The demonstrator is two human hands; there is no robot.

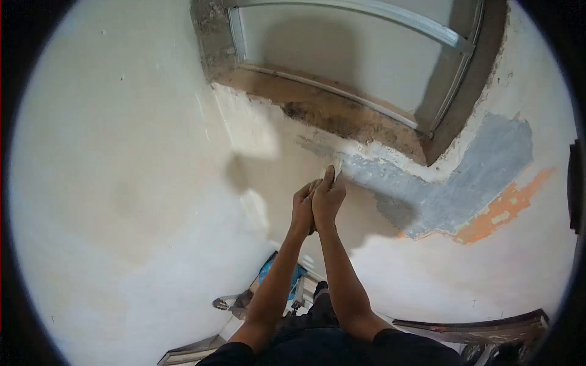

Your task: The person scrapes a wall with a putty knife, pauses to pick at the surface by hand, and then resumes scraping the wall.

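Observation:
My right hand point(328, 198) is closed with the thumb up, gripping a thin pale flat piece point(339, 169) whose edge shows beyond the fingertips. Pressed against it is my left hand point(303, 207), its fingers closed; what they hold, if anything, is hidden. Both hands are raised in front of the wall point(287, 146), just below the window ledge. A grey patch point(427, 195) of bare or filled surface spreads to the right of the hands, with an orange patch point(503, 210) beside it. Whether the pale piece touches the wall cannot be made out.
Above is a recessed window frame point(421, 21) with a rough, broken ledge point(348, 122). A wall corner runs down left of the hands. Below lie a blue plastic item point(265, 268) and a dark-edged board or furniture top point(476, 329).

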